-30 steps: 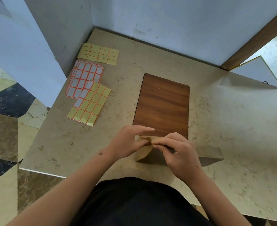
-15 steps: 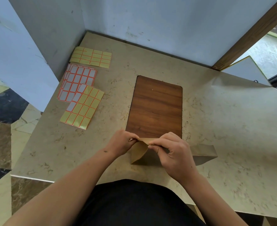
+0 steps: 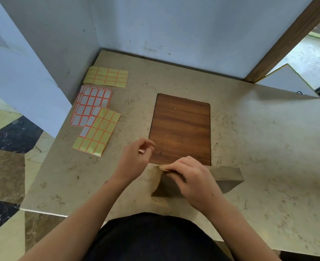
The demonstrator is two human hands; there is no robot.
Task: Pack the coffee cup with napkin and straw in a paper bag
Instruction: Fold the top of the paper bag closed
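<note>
One paper bag [image 3: 228, 178], brown, stands on the beige marbled worktop [image 3: 268, 147] close to its near edge, roughly mid-width, just in front of the near short side of a wood-grain board [image 3: 180, 129]. Bag top is folded over; the fold runs left to right. Right hand [image 3: 193, 178] grips that folded top, fingers curled over it and thumb under, pinching the left end of the fold. Left hand [image 3: 136, 159] is off the bag, just beside its left end, hovering above the worktop at the board's near-left corner; fingers loosely curled, thumb and forefinger near each other, holding nothing that can be seen. One board only, lying flat, long axis toward the far wall [image 3: 174, 34]. Label sheets: three groups near the worktop's left edge. Far one, a yellow sheet [image 3: 106, 76] with orange grid, close to the far-left corner. Middle one, a small stack of white-label sheets [image 3: 91, 106], orange borders, edges fanned; number of sheets in the stack cannot be told. Near one, a yellow-label sheet [image 3: 97, 132], tilted, its upper corner overlapping the white stack; a few cells on its left side look white. Coffee cup, napkin, straw: none visible; bag contents hidden. Both forearms bare, dark garment [image 3: 155, 238] at bottom centre.
</note>
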